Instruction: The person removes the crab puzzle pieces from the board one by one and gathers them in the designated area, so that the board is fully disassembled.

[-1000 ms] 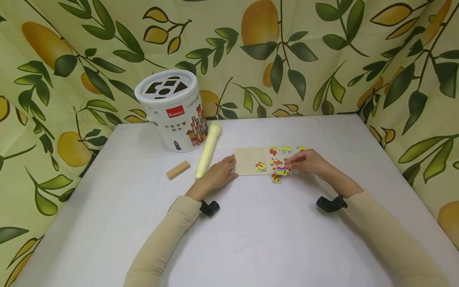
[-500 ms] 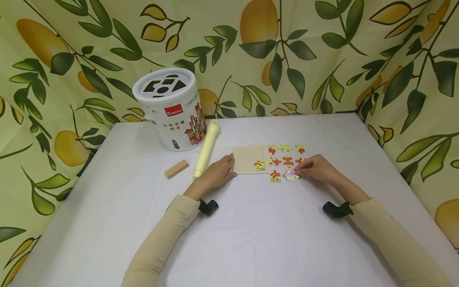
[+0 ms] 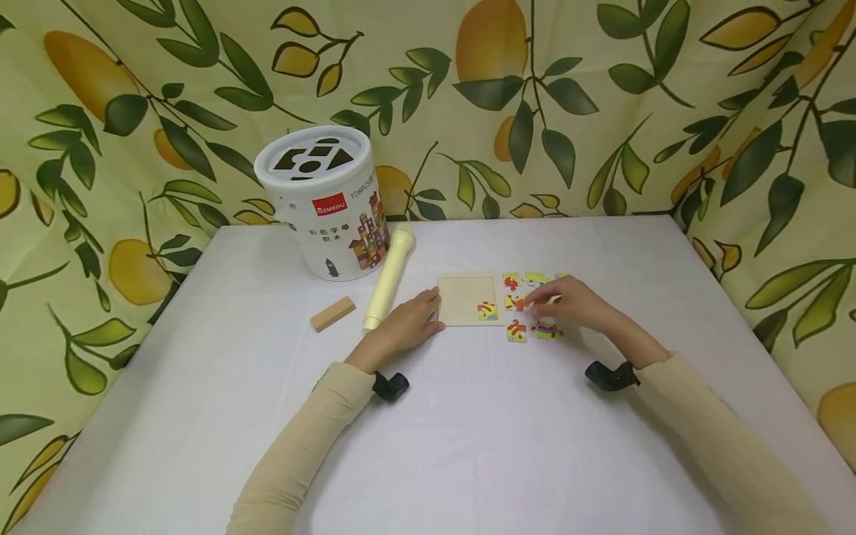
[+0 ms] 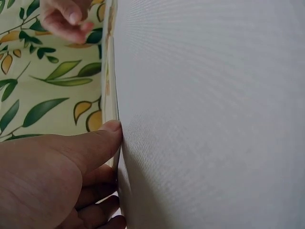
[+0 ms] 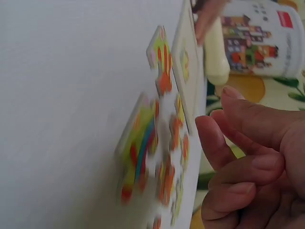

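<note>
In the head view, my left hand touches the left edge of a square wooden puzzle tray with its thumb and fingertips. One yellow-and-red jigsaw piece lies in the tray's lower right corner. My right hand hovers over several loose jigsaw pieces just right of the tray, hiding some of them. Its thumb and forefinger stand apart with nothing between them in the right wrist view. A rainbow-striped jigsaw piece lies below that hand, in the row nearest me.
A pale yellow toy microphone lies left of the tray, close to my left hand. Beyond it stands a white block bucket with a shape-sorter lid. A small wooden block lies further left. Fruit-patterned cloth hangs behind the table.
My right hand has carried the rainbow-striped piece rightward, laid it in the near row and let go. It has then moved up and left over the other pieces. The left hand stays put.
</note>
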Motion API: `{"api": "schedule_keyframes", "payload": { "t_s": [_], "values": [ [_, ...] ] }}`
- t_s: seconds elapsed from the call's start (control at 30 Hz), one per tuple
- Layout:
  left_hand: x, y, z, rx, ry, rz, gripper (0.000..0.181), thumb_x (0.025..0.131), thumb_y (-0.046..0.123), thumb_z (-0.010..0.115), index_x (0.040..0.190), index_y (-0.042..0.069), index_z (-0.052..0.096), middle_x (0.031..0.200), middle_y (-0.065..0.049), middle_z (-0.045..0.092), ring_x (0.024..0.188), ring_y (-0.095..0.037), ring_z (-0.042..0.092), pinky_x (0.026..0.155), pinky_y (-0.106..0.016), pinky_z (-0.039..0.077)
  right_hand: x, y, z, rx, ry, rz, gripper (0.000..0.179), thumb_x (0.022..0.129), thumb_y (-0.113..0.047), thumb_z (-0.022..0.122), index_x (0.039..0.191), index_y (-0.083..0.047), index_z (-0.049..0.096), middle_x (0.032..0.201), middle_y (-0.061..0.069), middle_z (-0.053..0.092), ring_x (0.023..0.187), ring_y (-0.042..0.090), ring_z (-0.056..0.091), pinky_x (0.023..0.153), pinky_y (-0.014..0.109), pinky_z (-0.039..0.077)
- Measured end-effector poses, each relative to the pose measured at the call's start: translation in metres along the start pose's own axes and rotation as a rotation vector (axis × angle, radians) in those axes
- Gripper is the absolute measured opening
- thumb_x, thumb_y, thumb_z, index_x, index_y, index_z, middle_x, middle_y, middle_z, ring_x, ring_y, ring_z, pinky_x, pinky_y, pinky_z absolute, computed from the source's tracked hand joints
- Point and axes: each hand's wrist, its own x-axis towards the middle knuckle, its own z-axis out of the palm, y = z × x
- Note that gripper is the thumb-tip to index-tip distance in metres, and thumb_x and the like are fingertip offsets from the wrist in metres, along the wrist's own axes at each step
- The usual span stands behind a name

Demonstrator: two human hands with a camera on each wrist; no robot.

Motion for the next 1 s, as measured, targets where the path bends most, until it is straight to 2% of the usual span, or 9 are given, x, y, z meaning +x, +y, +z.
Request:
{"api": "schedule_keyframes", "payload": {
  "t_s": [0.17,0.3,0.4,0.5,0.73,1.0],
  "values": [
    [0.001,0.001,0.002,-0.012,-0.014,0.001,0.056,0.093,0.026,0.053,0.139,-0.003,0.035,0.149,-0.017,0.027,0.138,-0.029,0.026,0.112,-0.042,0.026,0.025,-0.019,0.021,-0.034,-0.043,-0.109,0.022,0.083,-0.014,0.067,0.104,-0.008,0.069,0.103,0.008,0.068,0.093,0.022,0.056,0.077,0.033,0.047],
    [0.001,0.002,0.005,-0.014,-0.017,-0.005,0.057,0.094,0.027,0.053,0.139,-0.002,0.035,0.149,-0.016,0.027,0.138,-0.03,0.027,0.112,-0.042,0.027,0.036,-0.03,0.035,-0.035,-0.048,-0.157,0.017,0.083,-0.011,0.067,0.099,-0.01,0.07,0.105,0.008,0.068,0.096,0.022,0.054,0.083,0.039,0.045],
    [0.0,0.003,0.006,-0.014,-0.015,-0.002,0.056,0.093,0.026,0.053,0.139,-0.002,0.036,0.149,-0.017,0.028,0.137,-0.03,0.028,0.111,-0.042,0.027,0.039,-0.033,0.042,-0.037,-0.052,-0.147,0.015,0.082,-0.012,0.069,0.096,-0.01,0.071,0.104,0.008,0.066,0.097,0.023,0.054,0.086,0.042,0.044],
    [-0.001,0.003,0.006,-0.012,-0.017,0.001,0.056,0.094,0.026,0.053,0.138,-0.003,0.036,0.148,-0.017,0.029,0.137,-0.03,0.029,0.111,-0.041,0.028,0.039,-0.034,0.044,-0.069,-0.057,-0.127,0.016,0.079,-0.014,0.071,0.095,-0.011,0.07,0.102,0.01,0.064,0.095,0.025,0.055,0.083,0.042,0.045],
    [-0.003,0.004,0.004,0.003,-0.017,-0.008,0.055,0.094,0.026,0.052,0.138,-0.002,0.037,0.149,-0.017,0.028,0.137,-0.029,0.028,0.112,-0.04,0.027,0.039,-0.038,0.042,-0.117,-0.067,-0.061,0.014,0.078,-0.017,0.073,0.091,-0.015,0.071,0.093,0.006,0.061,0.085,0.021,0.048,0.076,0.034,0.042],
    [-0.003,0.004,0.0,0.02,-0.007,-0.01,0.055,0.094,0.026,0.053,0.138,-0.003,0.037,0.148,-0.017,0.029,0.137,-0.029,0.029,0.111,-0.04,0.028,0.038,-0.042,0.041,-0.122,-0.053,-0.105,0.015,0.079,-0.016,0.072,0.093,-0.011,0.069,0.089,0.007,0.057,0.082,0.021,0.044,0.072,0.032,0.04]
  ]
}}
